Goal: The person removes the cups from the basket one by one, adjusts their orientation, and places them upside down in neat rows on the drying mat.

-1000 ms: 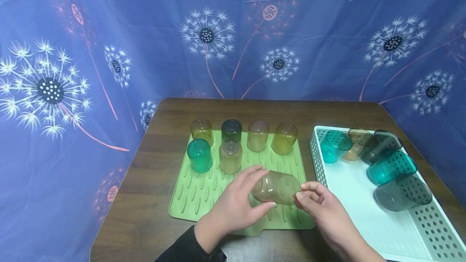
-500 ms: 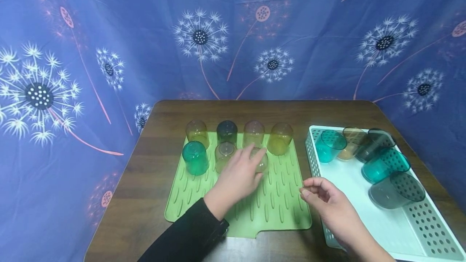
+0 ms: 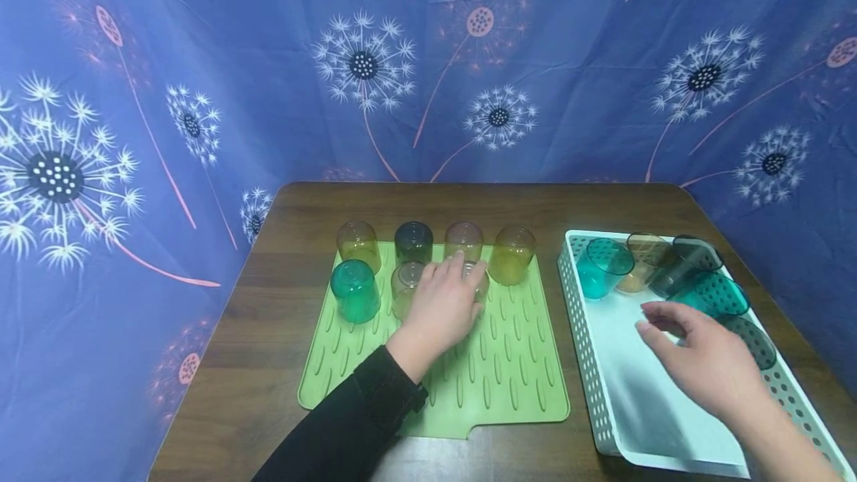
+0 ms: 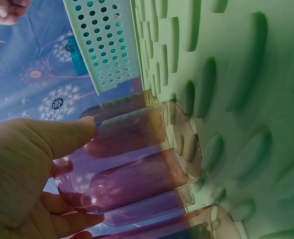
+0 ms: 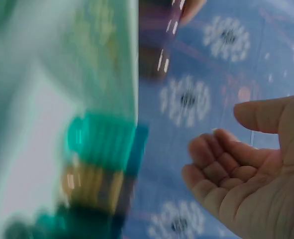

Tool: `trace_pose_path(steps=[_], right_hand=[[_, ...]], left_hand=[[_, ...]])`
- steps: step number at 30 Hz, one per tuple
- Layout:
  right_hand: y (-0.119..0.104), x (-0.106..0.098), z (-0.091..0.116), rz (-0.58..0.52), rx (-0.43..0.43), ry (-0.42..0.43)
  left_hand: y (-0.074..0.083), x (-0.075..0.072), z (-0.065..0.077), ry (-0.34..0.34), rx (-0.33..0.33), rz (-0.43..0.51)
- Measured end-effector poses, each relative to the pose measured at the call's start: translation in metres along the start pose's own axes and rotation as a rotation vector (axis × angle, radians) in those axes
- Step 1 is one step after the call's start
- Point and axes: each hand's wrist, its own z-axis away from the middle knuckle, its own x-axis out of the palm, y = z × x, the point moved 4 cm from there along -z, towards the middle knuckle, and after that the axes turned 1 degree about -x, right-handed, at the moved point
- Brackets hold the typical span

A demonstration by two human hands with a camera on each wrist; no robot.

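Your left hand (image 3: 445, 303) grips a clear pinkish tumbler (image 4: 137, 169) upside down on the green ribbed mat (image 3: 515, 378) — thumb on one side, fingers curled round the other, rim down against the ribs in the left wrist view. The tumbler stands in the front row, just beside another clear cup (image 3: 404, 285) and a green cup (image 3: 355, 290); four more upturned cups line the mat's far edge, among them an amber one (image 3: 512, 254). Your right hand (image 3: 703, 359) holds nothing — fingers loosely curled, palm empty in the right wrist view — and hovers over the white perforated tray (image 3: 589, 363), near a dark grey cup (image 3: 756, 341) and a teal cup (image 3: 710, 296) lying on their sides there. Mat and tray sit side by side on the brown wooden table (image 3: 281, 259).
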Motion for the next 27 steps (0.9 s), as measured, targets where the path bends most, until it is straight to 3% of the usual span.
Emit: trace_pose_path(steps=[5, 13, 23, 27], right_hand=[[0.040, -0.014, -0.022, 0.174, 0.077, 0.011], [0.084, -0.007, -0.043, 0.309, 0.145, -0.143], [0.087, -0.008, -0.053, 0.414, 0.012, -0.170], [0.086, -0.009, -0.054, 0.414, 0.018, -0.183]], left_hand=[[-0.002, 0.002, 0.004, -0.006, -0.019, 0.006], [-0.002, 0.007, 0.009, 0.000, -0.012, -0.014], [-0.002, 0.006, 0.017, 0.083, -0.001, 0.002], [-0.003, 0.004, 0.021, 0.132, 0.009, -0.002]])
